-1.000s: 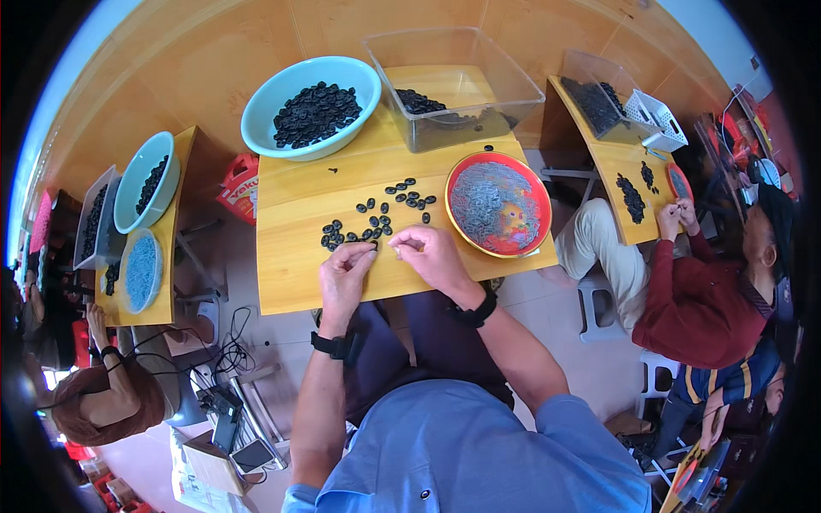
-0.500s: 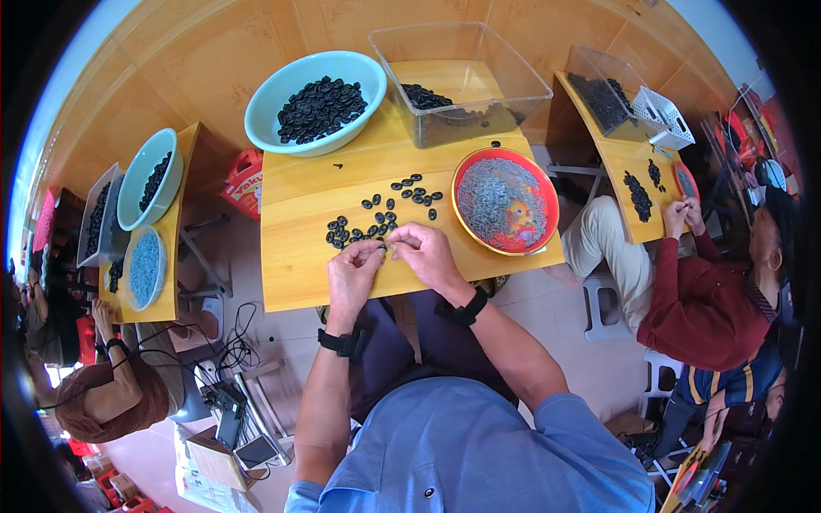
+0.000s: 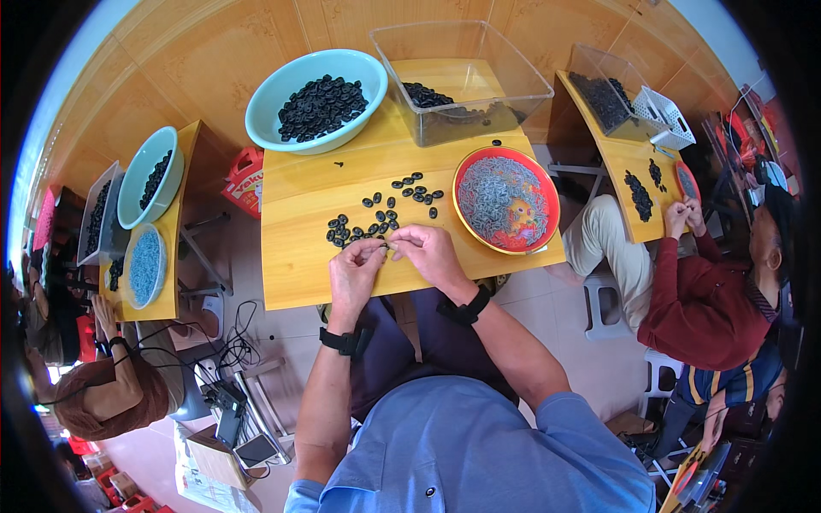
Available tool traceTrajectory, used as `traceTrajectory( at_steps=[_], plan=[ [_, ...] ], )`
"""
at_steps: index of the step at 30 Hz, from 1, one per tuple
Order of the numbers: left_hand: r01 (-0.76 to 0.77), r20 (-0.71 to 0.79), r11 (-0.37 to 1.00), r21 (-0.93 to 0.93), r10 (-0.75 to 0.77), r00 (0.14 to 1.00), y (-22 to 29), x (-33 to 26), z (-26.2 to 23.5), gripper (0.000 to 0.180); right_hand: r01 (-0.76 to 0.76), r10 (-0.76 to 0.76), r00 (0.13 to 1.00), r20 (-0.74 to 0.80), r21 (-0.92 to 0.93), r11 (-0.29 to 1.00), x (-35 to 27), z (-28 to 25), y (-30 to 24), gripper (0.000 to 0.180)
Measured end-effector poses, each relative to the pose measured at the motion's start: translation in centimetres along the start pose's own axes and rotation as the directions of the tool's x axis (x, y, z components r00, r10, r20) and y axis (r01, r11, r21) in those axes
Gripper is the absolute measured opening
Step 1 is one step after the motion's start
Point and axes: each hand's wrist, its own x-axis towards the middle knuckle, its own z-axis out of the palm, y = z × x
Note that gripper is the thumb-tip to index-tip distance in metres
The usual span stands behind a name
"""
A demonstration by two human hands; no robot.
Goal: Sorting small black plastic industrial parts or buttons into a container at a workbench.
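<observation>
Over the near edge of the wooden table [image 3: 295, 274], my left hand [image 3: 352, 272] and my right hand [image 3: 426, 255] meet with pinched fingertips. A tiny dark piece shows between them, most likely one of the small black oval parts, though the fingers cover much of it. Just beyond my hands lie several loose black oval parts [image 3: 391, 203], scattered in a rough cluster. To the right stands a red bowl [image 3: 463, 224] holding a heap of small grey metal-looking pieces [image 3: 494, 198], whose exact kind I cannot make out.
At the back are a light-blue basin [image 3: 258, 120] of black parts and a clear plastic bin [image 3: 479, 128] with more. Co-workers sit at side tables, one in a dark red top [image 3: 705, 295] at right. Cables [image 3: 239, 346] lie on the floor at left.
My hands hold nearly the same place, with only a slight shift at the fingertips. The parts on the table and the containers look unmoved.
</observation>
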Motion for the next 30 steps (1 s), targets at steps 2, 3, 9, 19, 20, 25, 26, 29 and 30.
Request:
traceTrajectory(
  at_steps=[2, 3, 9, 19, 20, 25, 26, 29, 30],
  plan=[
    [-0.010, 0.012, 1.000, 0.007, 0.010, 1.000, 0.2, 0.0, 0.1, 0.016, 0.006, -0.006, 1.000, 0.004, -0.038, 0.999, 0.1, -0.2, 0.2, 0.011],
    [-0.010, 0.011, 1.000, 0.007, 0.010, 1.000, 0.2, 0.0, 0.1, 0.016, 0.007, -0.006, 1.000, 0.006, -0.037, 0.999, 0.0, -0.1, 0.1, 0.011],
    [-0.011, -0.005, 0.999, -0.039, 0.011, 1.000, -0.3, 0.1, 0.0, 0.014, 0.017, -0.012, 0.999, 0.044, -0.105, 0.994, 0.0, 0.2, -0.5, 0.010],
    [0.019, -0.021, 0.999, -0.046, -0.020, 1.000, -0.2, 0.1, -0.1, 0.015, 0.064, -0.057, 0.997, 0.042, -0.205, 0.977, 0.3, 0.7, -0.6, 0.013],
    [0.026, -0.021, 0.998, -0.049, -0.027, 0.999, -0.3, 0.1, -0.1, 0.015, 0.079, -0.072, 0.997, 0.038, -0.233, 0.969, 0.3, 0.8, -0.6, 0.013],
    [0.035, -0.034, 0.997, -0.067, -0.037, 0.999, -0.1, 0.1, -0.1, 0.014, 0.083, -0.077, 0.997, 0.031, -0.255, 0.963, 0.2, 0.9, -0.8, 0.012],
    [0.037, -0.035, 0.997, -0.071, -0.039, 0.999, -0.1, 0.1, -0.1, 0.014, 0.089, -0.085, 0.996, 0.024, -0.262, 0.961, 0.2, 0.9, -0.7, 0.012],
    [0.024, -0.037, 0.997, -0.071, -0.026, 0.999, -0.2, 0.1, 0.0, 0.015, 0.059, -0.060, 0.998, -0.004, -0.133, 0.989, 0.1, 1.0, -0.8, 0.013],
    [0.022, -0.040, 0.997, -0.076, -0.025, 0.999, -0.3, 0.1, 0.0, 0.015, 0.061, -0.061, 0.998, -0.001, -0.137, 0.989, 0.1, 0.8, -0.9, 0.013]
  ],
)
